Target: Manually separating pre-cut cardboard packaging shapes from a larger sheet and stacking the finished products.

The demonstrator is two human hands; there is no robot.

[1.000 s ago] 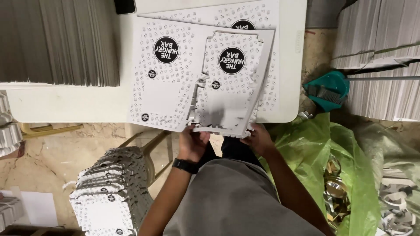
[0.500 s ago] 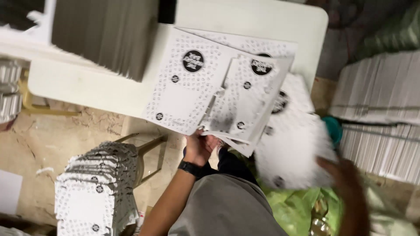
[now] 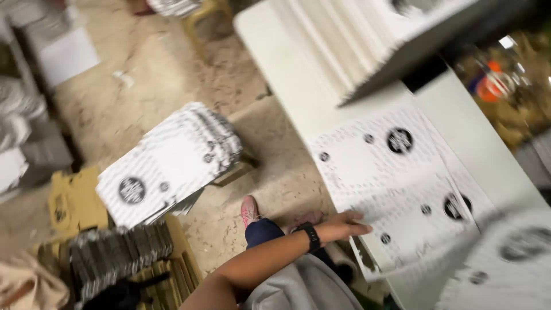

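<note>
— What's around her hand?
— The left hand (image 3: 343, 225), fingers flat and together, rests on printed flat carton sheets (image 3: 396, 189) at the white table (image 3: 287, 74) edge — another stack (image 3: 166, 163) sits nearby.

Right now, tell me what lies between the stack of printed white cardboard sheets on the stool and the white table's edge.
In the head view, only bare concrete floor separates the stack from the white table; a pink shoe sits lower down.

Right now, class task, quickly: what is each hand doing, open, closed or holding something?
Left hand: open, fingers flat on the printed cardboard sheet at the table edge.
Right hand: not in view.
</note>
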